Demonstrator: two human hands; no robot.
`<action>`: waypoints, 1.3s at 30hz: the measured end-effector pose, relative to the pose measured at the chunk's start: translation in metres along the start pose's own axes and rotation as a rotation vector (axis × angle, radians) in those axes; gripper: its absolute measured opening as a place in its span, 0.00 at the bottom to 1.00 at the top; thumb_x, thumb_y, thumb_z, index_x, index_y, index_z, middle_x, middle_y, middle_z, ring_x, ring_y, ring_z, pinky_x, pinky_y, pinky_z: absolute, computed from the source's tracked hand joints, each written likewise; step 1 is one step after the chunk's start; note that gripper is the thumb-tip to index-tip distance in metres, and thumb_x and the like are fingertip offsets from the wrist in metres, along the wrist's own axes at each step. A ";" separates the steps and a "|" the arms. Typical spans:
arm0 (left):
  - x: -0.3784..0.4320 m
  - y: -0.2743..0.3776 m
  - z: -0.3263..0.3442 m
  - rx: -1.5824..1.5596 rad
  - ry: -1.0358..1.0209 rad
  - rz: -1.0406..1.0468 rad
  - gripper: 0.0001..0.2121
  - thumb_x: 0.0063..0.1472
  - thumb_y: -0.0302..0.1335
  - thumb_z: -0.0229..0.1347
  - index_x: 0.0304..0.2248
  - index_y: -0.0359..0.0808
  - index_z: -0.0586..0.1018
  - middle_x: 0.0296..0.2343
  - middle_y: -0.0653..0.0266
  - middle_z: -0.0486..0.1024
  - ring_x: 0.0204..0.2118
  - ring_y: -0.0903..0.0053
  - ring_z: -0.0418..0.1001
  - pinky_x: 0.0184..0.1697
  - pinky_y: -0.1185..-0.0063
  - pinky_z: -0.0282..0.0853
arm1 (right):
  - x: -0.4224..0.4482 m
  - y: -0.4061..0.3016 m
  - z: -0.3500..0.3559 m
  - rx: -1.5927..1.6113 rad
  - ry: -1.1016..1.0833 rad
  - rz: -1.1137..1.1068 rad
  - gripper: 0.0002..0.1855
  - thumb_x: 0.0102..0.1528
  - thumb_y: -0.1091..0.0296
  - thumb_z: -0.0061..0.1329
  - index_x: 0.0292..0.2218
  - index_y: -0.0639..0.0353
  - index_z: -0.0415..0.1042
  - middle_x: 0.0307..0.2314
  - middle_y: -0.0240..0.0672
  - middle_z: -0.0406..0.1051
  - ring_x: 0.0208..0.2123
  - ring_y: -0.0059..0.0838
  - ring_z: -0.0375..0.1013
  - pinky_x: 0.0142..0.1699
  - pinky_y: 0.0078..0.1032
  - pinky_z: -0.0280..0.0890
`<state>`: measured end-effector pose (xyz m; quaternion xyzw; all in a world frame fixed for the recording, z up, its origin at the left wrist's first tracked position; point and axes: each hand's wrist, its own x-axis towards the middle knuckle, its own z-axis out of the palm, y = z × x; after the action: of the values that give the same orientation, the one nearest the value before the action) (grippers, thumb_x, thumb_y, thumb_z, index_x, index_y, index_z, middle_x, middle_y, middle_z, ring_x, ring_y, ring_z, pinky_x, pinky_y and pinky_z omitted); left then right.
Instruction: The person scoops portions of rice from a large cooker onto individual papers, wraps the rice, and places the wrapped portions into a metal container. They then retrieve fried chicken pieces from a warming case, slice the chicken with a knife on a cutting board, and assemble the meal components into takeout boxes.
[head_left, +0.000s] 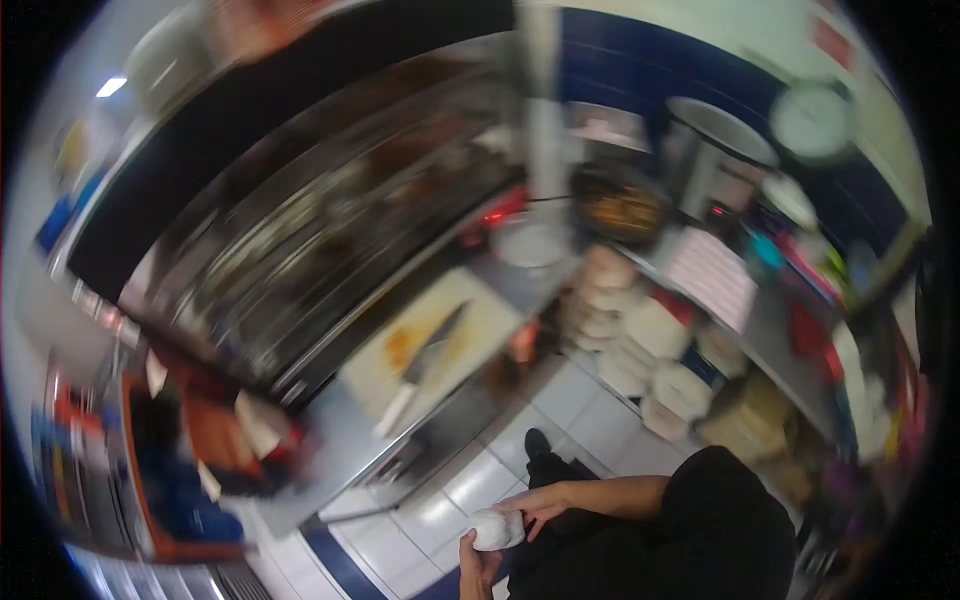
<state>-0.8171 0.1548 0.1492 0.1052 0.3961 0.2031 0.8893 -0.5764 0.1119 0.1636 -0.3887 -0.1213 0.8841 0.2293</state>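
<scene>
A white, rounded bundle (496, 529) sits between my two hands, low in the head view; blur hides what it is made of. My right hand (543, 507) reaches in from the right with its fingers on the bundle's upper right side. From the bottom edge, my left hand (480, 562) holds it along the lower left, thumb up against its side. Both hands are over the tiled floor, in front of my dark clothing. Ahead, a chef's knife (426, 358) with a white handle lies across a stained, pale cutting board (480, 300) on a metal counter (341, 427).
Behind the board runs a long metal unit (300, 225) with blurred contents. Stacked pale containers (652, 352) stand under the right-hand counter (780, 360). A pan of food (622, 214) and a large metal pot (694, 161) are at the back right. An orange-edged opening (139, 480) is at left.
</scene>
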 end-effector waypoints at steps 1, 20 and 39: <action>0.002 -0.008 0.026 0.046 -0.055 -0.088 0.31 0.56 0.41 0.54 0.57 0.34 0.66 0.53 0.54 0.70 0.58 0.58 0.66 0.62 0.55 0.59 | -0.035 0.026 0.007 0.125 0.054 -0.156 0.41 0.60 0.34 0.45 0.65 0.46 0.54 0.58 0.39 0.62 0.57 0.42 0.65 0.56 0.45 0.65; 0.009 -0.402 0.429 0.603 -0.371 -0.560 0.29 0.48 0.52 0.61 0.47 0.48 0.76 0.37 0.69 0.78 0.40 0.69 0.75 0.52 0.61 0.63 | -0.684 0.458 -0.105 1.391 2.086 -1.908 0.29 0.58 0.58 0.54 0.57 0.49 0.58 0.50 0.34 0.68 0.45 0.33 0.72 0.40 0.36 0.72; -0.057 -0.615 0.638 1.340 -1.267 -0.606 0.37 0.67 0.53 0.48 0.60 0.26 0.64 0.52 0.54 0.72 0.55 0.71 0.67 0.62 0.71 0.57 | -0.687 0.483 -0.058 1.171 1.152 -1.784 0.36 0.60 0.48 0.51 0.62 0.50 0.54 0.49 0.35 0.65 0.46 0.33 0.71 0.45 0.37 0.70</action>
<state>-0.2040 -0.4385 0.3966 0.5734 -0.1123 -0.3967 0.7079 -0.2758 -0.6472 0.3693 -0.3424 0.1913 0.0341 0.9192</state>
